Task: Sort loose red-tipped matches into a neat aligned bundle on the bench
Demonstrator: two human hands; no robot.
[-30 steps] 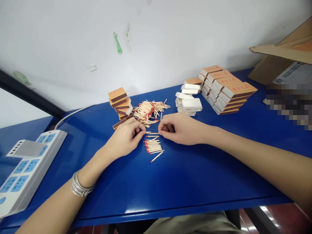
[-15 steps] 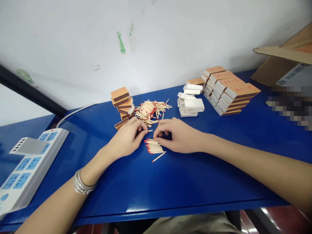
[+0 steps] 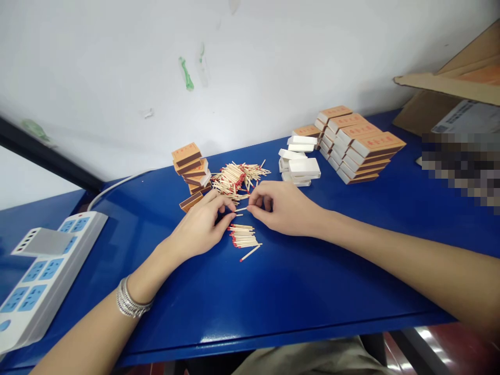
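In the head view, my left hand (image 3: 201,226) and right hand (image 3: 287,211) are pinching a slim, pale wooden matchstick (image 3: 241,209) by opposite ends, apparently steadying it crosswise.

Bright, even light washes the pale wall (image 3: 273,62) and blue tabletop (image 3: 312,291), its source out of view; glare streaks the tabletop's front edge near 6 o'clock and the red floor (image 3: 455,344) at 4 o'clock. Matches (image 3: 244,237) read clearly at center; wide-angle distortion stretches the power strip (image 3: 58,278) at 8 o'clock; coarse pixels mask 3 o'clock.
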